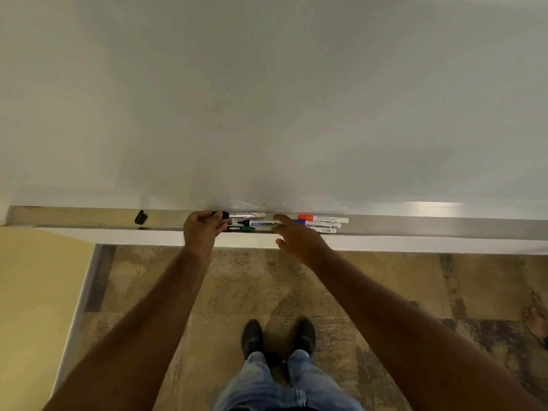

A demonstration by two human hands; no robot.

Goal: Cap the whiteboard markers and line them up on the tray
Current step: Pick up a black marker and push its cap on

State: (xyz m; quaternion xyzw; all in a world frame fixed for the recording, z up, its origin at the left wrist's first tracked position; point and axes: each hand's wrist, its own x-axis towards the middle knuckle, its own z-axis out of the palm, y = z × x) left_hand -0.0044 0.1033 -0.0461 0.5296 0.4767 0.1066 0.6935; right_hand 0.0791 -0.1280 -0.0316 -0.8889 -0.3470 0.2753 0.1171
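Several markers lie on the metal tray (415, 225) under the whiteboard. My left hand (203, 229) grips the black cap end of a white marker (247, 215) at the back of the tray. In front of it lie an uncapped marker with a black tip (261, 223) and a dark marker with a green cap (241, 229). My right hand (292, 238) hovers open over the middle of the group, fingers spread. To its right lie an orange-capped marker (323, 218), a blue-capped marker (320, 223) and a white marker (324, 230). A loose black cap (141, 217) rests far left on the tray.
The whiteboard (267, 99) fills the upper view. A yellow wall (35, 277) stands at the left. My shoes (278, 336) are on the tiled floor below, and another person's bare foot (536, 321) shows at the right edge.
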